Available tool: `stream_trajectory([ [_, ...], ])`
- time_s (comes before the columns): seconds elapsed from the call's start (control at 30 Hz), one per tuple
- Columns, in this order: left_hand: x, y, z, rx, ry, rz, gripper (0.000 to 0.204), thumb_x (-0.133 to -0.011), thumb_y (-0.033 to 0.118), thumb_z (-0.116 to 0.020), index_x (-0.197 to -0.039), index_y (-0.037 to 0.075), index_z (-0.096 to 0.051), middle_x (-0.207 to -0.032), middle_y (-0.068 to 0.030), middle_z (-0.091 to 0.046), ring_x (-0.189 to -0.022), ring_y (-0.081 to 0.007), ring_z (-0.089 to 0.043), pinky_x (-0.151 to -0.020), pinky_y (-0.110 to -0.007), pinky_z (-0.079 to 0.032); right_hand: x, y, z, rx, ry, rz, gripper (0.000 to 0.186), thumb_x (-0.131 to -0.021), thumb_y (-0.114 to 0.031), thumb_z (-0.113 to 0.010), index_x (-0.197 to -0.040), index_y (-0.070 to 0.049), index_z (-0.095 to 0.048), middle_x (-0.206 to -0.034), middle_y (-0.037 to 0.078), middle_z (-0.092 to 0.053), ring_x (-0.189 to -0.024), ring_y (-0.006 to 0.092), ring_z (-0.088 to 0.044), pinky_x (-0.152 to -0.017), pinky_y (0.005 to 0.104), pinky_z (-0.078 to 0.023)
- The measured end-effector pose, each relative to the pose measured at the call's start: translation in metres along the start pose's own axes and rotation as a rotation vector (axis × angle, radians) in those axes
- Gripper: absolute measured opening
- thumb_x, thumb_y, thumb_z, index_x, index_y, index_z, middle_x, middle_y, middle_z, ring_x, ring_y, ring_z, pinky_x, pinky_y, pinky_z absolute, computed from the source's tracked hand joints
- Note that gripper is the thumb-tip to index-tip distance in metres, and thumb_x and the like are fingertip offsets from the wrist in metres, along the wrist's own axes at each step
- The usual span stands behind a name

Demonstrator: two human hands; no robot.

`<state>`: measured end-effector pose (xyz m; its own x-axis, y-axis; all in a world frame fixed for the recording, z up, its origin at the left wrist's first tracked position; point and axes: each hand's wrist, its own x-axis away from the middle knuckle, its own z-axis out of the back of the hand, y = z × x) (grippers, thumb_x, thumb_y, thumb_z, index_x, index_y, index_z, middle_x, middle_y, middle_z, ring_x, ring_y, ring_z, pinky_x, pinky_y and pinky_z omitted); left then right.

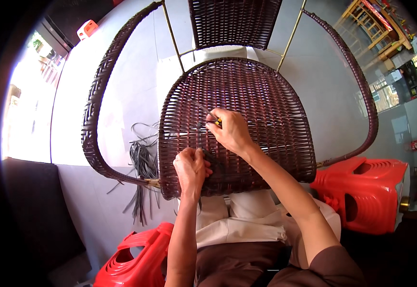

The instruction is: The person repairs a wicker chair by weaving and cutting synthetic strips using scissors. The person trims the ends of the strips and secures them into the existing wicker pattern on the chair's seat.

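So from my end of the head cam, I've got the woven seat (pixel 266 110) dead centre, right in front of the lap, with its backrest (pixel 235 21) beyond it. My right hand (pixel 232 129) is closed around the black-and-yellow handle of a thin tool (pixel 219 123), shaft angled up and left across the weave. My left hand (pixel 191 167) sits on the near left part of the seat, fingers curled in; can't tell if they're pinching a strand or just pressing.

For working the weave, I'd keep the shaft low and slide it between strands, not lever hard, and let the left hand brace close by but out of the tip's line.

As for what's in the way: the left armrest (pixel 93 110) and right armrest (pixel 369 100) loop out wide, so elbows could catch. Loose dark strips (pixel 143 160) are heaped just left of the seat and might snag. Red stools stand at lower left (pixel 141 258) and on the right (pixel 376 191).
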<state>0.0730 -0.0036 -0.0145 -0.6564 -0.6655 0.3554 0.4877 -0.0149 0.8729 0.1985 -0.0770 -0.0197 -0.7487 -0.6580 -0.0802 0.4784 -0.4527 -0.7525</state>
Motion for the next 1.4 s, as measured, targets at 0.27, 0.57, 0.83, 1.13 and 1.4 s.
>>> stream_trajectory([
  [0.27,0.001,-0.003,0.003,0.090,-0.028,0.017,0.027,-0.087,0.013,-0.049,-0.072,-0.008,-0.055,-0.054,-0.0112,-0.057,-0.039,-0.0135,-0.054,-0.036,-0.024,-0.043,-0.014,0.006,-0.027,0.097,0.025,0.169,0.009,-0.073,-0.008,-0.067,-0.081,-0.005,-0.065,-0.080,0.005,-0.057,-0.069,0.0187,-0.057,-0.065,0.0317,-0.049],
  [0.57,0.001,-0.010,0.004,0.125,-0.031,-0.008,0.028,-0.088,0.017,-0.050,-0.073,-0.006,-0.055,-0.054,-0.0104,-0.056,-0.039,-0.0136,-0.053,-0.035,-0.023,-0.043,-0.020,-0.003,-0.018,0.106,-0.023,0.306,0.005,-0.070,0.003,-0.062,-0.068,0.000,-0.058,-0.077,0.010,-0.057,-0.061,0.0240,-0.060,-0.062,0.0351,-0.053],
  [0.83,0.003,-0.010,0.041,0.587,-0.404,0.333,0.009,-0.086,0.011,-0.050,-0.084,0.003,-0.053,-0.069,-0.0114,-0.062,-0.055,-0.0174,-0.061,-0.049,-0.025,-0.051,-0.031,-0.004,-0.012,0.163,-0.250,0.345,0.010,-0.080,-0.005,-0.057,-0.081,0.002,-0.050,-0.078,0.013,-0.052,-0.073,0.0240,-0.057,-0.068,0.0346,-0.052],
  [1.13,0.027,-0.016,0.061,1.118,-0.469,0.210,0.021,-0.091,0.015,-0.049,-0.073,0.004,-0.052,-0.066,-0.0069,-0.056,-0.072,-0.0191,-0.059,-0.078,-0.033,-0.047,-0.018,-0.005,-0.024,0.133,-0.092,0.428,0.013,-0.073,0.008,-0.053,-0.083,0.002,-0.048,-0.077,0.013,-0.050,-0.068,0.0271,-0.056,-0.061,0.0358,-0.051],
  [1.4,0.037,0.023,0.071,0.605,-0.311,-0.068,0.022,-0.091,0.016,-0.046,-0.078,0.001,-0.057,-0.078,-0.0047,-0.060,-0.070,-0.0084,-0.054,-0.073,-0.023,-0.043,-0.029,-0.003,-0.020,-0.126,0.062,0.320,0.015,-0.071,0.013,-0.050,-0.081,0.001,-0.047,-0.076,0.012,-0.057,-0.070,0.0252,-0.059,-0.064,0.0364,-0.049],
])
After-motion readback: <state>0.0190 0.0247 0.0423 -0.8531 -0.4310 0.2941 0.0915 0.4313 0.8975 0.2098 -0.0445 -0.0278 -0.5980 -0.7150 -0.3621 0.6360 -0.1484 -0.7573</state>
